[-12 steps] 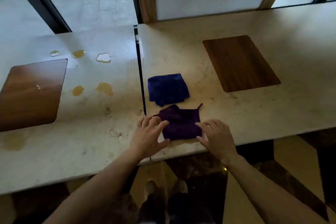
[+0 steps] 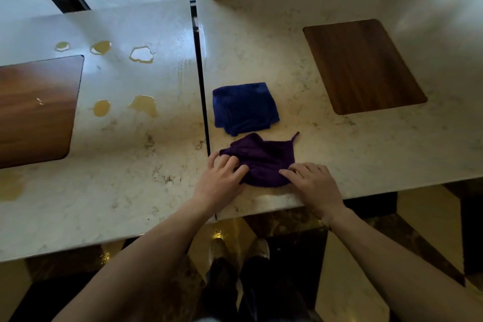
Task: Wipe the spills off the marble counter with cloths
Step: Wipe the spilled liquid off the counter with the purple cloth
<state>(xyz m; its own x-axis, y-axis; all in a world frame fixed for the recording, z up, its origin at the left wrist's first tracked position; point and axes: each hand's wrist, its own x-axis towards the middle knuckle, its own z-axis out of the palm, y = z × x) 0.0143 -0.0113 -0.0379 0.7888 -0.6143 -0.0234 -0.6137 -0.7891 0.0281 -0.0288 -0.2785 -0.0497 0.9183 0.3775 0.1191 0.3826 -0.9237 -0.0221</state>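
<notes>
A crumpled purple cloth (image 2: 264, 162) lies near the front edge of the right marble counter slab (image 2: 339, 144). My left hand (image 2: 222, 178) lies on its left end, fingers bent and thumb on the fabric, pinching a bunch of it. My right hand (image 2: 311, 183) touches the cloth's lower right edge with its fingertips. A folded blue cloth (image 2: 244, 108) lies just behind the purple one. Several yellowish spills (image 2: 143, 104) dot the left marble slab (image 2: 117, 178), with a round one (image 2: 102, 108), a pale-centred one (image 2: 142, 54) and a wide stain (image 2: 10, 187) at the far left.
A dark gap (image 2: 205, 102) splits the two slabs. Each slab has a wooden inlay, one on the left (image 2: 36, 110) and one on the right (image 2: 363, 65). Windows and a wooden post stand behind. My feet (image 2: 239, 251) show on the glossy floor below the counter edge.
My left hand's fingers have drawn in on the purple cloth's left end, and the fabric there has bunched and shifted slightly. My right hand stays at its right edge.
</notes>
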